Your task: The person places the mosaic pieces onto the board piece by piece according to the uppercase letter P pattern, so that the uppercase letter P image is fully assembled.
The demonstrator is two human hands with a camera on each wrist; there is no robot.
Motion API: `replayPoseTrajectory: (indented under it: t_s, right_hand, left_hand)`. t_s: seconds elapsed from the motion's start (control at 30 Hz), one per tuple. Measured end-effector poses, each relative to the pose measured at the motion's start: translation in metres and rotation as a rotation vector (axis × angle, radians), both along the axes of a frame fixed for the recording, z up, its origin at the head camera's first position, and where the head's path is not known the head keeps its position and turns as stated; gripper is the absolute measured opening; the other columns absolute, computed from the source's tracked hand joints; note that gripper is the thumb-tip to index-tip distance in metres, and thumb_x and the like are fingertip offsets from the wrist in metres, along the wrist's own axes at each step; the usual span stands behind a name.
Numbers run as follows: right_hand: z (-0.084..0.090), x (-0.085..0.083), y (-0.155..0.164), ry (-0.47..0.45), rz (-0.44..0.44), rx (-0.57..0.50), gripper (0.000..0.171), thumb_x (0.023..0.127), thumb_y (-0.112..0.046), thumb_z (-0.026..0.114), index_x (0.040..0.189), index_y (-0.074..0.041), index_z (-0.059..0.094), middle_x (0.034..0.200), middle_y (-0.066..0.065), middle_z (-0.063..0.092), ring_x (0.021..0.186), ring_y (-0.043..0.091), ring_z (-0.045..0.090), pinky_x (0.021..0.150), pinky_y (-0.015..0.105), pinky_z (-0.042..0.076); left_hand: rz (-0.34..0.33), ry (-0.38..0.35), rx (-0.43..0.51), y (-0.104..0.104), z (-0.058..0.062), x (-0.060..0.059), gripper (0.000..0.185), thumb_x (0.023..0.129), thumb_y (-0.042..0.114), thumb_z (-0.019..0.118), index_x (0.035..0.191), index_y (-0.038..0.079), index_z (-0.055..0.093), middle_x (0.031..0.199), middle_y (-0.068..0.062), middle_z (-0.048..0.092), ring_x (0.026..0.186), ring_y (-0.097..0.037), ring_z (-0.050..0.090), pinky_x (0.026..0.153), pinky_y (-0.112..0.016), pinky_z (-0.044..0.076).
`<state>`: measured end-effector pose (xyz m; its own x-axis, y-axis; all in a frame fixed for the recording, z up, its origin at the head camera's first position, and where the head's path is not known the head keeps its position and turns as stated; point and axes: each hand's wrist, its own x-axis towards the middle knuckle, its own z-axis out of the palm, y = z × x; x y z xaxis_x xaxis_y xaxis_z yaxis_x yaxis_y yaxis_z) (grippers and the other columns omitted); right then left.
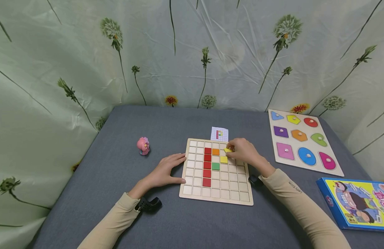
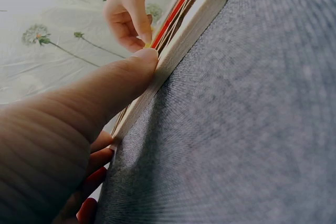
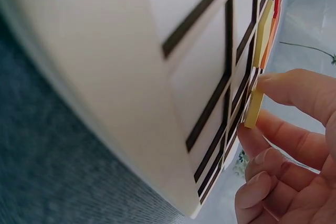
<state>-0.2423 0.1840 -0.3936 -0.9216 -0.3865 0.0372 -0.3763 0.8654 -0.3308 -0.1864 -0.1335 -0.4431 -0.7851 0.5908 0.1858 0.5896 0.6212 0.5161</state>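
Observation:
A wooden grid board [image 1: 216, 200] lies on the table with a column of several red tiles [image 1: 207, 165]. Just right of that column sit an orange tile [image 1: 215, 152] and a green tile [image 1: 215, 166], with a yellow tile [image 1: 223, 159] one column further over. Another yellow tile [image 3: 255, 109] is pinched between the thumb and fingers of my right hand [image 1: 244, 151], tilted over the upper right of the grid. My left hand [image 1: 162, 173] touches the board's left edge with thumb and fingers spread.
Behind the board lies a small printed card [image 1: 219, 134] with a coloured grid pattern. A pink figurine [image 1: 143, 146] stands to the left. On the right are a knobbed shape puzzle [image 1: 283, 138] and a blue-and-yellow box [image 1: 357, 204]. A floral curtain [image 1: 179, 76] hangs behind the table.

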Motion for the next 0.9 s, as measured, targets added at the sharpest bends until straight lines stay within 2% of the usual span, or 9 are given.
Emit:
replayPoseTrajectory:
  t_s: [0.33,0.57,0.9]
  right_hand:
    - [-0.0008,0.0001,-0.0054,-0.018,0.028,0.010,0.020,0.078,-0.020,0.074,0.089,-0.004,0.070,0.080,0.008,0.066,0.068,0.015,0.055,0.062,0.031,0.046]
    - [-0.0031,0.0000,-0.0073,-0.028,0.075,-0.084,0.015,0.077,-0.011,0.074,0.086,0.000,0.070,0.079,0.011,0.070,0.070,0.016,0.061,0.065,0.031,0.050]
    - [-0.0010,0.0017,-0.0072,-0.096,0.051,-0.187,0.012,0.079,-0.006,0.069,0.088,0.001,0.071,0.077,0.011,0.069,0.067,0.013,0.059,0.062,0.025,0.047]
  left_hand:
    - [-0.002,-0.005,0.000,-0.0004,0.0013,0.0007,0.079,0.072,0.037,0.077,0.137,0.003,0.047,0.145,-0.014,0.044,0.137,-0.033,0.038,0.106,-0.057,0.029]
    - [-0.003,-0.006,-0.004,-0.0004,0.0014,0.0008,0.080,0.072,0.037,0.077,0.138,0.003,0.046,0.146,-0.013,0.044,0.137,-0.033,0.038,0.106,-0.056,0.029]
    - [-0.002,-0.005,-0.002,-0.0002,0.0018,0.0002,0.080,0.072,0.037,0.077,0.138,0.003,0.046,0.146,-0.013,0.044,0.137,-0.033,0.038,0.107,-0.056,0.029]
